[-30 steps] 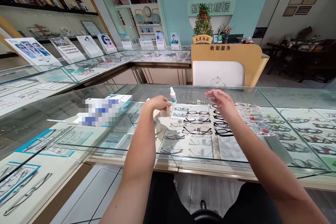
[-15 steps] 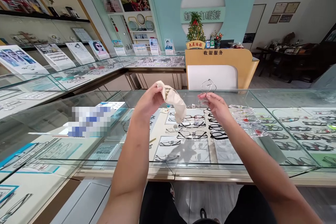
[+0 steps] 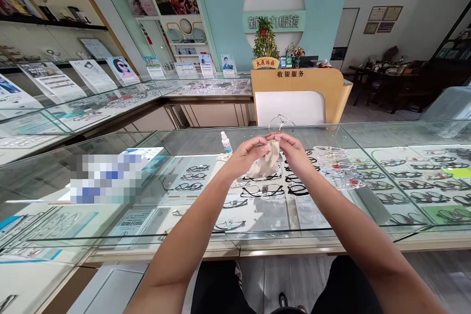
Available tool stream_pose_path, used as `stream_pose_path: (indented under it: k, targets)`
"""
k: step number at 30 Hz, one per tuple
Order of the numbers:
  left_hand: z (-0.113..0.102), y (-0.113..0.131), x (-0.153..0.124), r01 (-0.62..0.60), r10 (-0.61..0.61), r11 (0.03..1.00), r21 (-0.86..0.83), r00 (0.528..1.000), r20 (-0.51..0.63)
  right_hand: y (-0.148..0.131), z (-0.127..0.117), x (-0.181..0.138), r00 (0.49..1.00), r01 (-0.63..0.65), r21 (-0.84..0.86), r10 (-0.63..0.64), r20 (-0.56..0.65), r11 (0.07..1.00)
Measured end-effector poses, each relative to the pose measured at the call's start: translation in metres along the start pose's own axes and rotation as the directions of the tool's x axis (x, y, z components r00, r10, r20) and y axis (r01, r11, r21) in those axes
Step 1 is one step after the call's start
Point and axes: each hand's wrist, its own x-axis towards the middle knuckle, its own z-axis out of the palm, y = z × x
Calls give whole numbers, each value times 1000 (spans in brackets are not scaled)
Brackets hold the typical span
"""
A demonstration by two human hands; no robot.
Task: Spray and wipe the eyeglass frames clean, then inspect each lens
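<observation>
My left hand (image 3: 246,156) is closed on a beige cleaning cloth (image 3: 265,165), which hangs down between my two hands. My right hand (image 3: 293,153) pinches a pair of thin clear-rimmed glasses (image 3: 280,123) and holds them upright above the glass counter (image 3: 206,140). The two hands meet at the glasses, and the cloth touches the frame's lower part. A small white spray bottle (image 3: 225,143) stands on the counter just left of my left hand.
Under the glass lie rows of dark-framed glasses (image 3: 263,189). Clear plastic trays (image 3: 335,164) sit on the counter to the right of my right hand. A blurred box (image 3: 106,176) rests at the left. An orange cashier desk (image 3: 299,93) stands behind.
My left hand lifted the cloth off the counter and brought it right to the glasses. My right hand kept hold of the glasses. The view shifted to the right.
</observation>
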Motion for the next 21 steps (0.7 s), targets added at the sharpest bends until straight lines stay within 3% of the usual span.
stream_pose_path:
  k: [4,7,10,13,17,21]
  targets:
    - [20,-10,2,-20,8,998,-61,982,-187,-2,5,-3,999,-19,52,21,-25,998]
    - [30,-18,3,25,-93,970,-240,956,-278,-2,8,-5,996,-76,89,79,-32,993]
    - [31,-24,3,139,-228,931,-337,943,-243,-1,10,-6,995,-89,119,94,-32,989]
    - [30,-25,2,217,-264,941,-261,952,-158,-1,10,-7,995,-88,137,94,-40,987]
    - [30,-22,0,176,-196,962,-209,978,-79,-5,9,-7,995,-86,163,93,-38,983]
    - [34,-18,-2,74,-102,962,-264,990,-95,-10,9,-7,996,-87,257,94,-13,962]
